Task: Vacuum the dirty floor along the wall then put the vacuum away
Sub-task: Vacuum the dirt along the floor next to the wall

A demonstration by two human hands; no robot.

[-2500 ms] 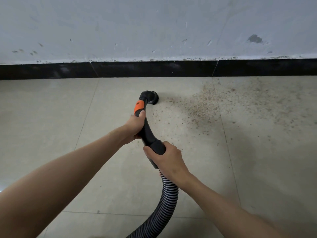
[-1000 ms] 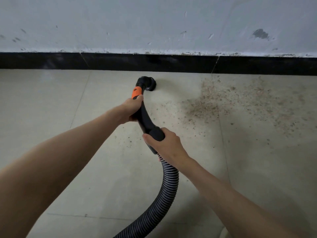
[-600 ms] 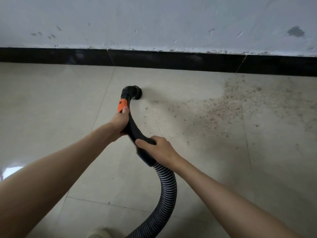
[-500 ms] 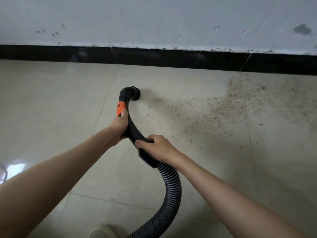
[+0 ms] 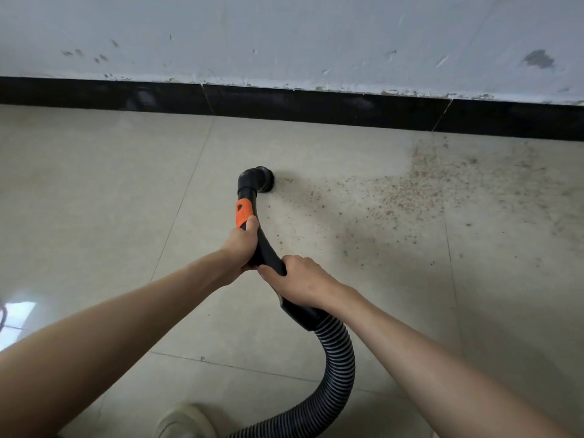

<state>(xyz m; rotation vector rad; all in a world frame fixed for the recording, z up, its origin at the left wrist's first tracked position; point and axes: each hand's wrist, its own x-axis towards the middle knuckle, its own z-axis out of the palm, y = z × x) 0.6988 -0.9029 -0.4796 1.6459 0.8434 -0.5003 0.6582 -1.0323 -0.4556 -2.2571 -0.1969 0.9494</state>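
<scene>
While the curved vacuum handle [image 5: 262, 245] is gripped by both hands, left hand [image 5: 241, 245] below the orange collar, right hand [image 5: 303, 284] above the ribbed hose [image 5: 335, 368], fingers wrapped round it, the brush nozzle [image 5: 260, 181] has been drawn leftward off the debris patch [image 5: 420, 188]; much grit beside the black skirting [image 5: 316, 105] is left unvacuumed.

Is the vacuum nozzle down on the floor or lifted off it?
Down: the nozzle rests on the floor at the edge of the dirt.
</scene>
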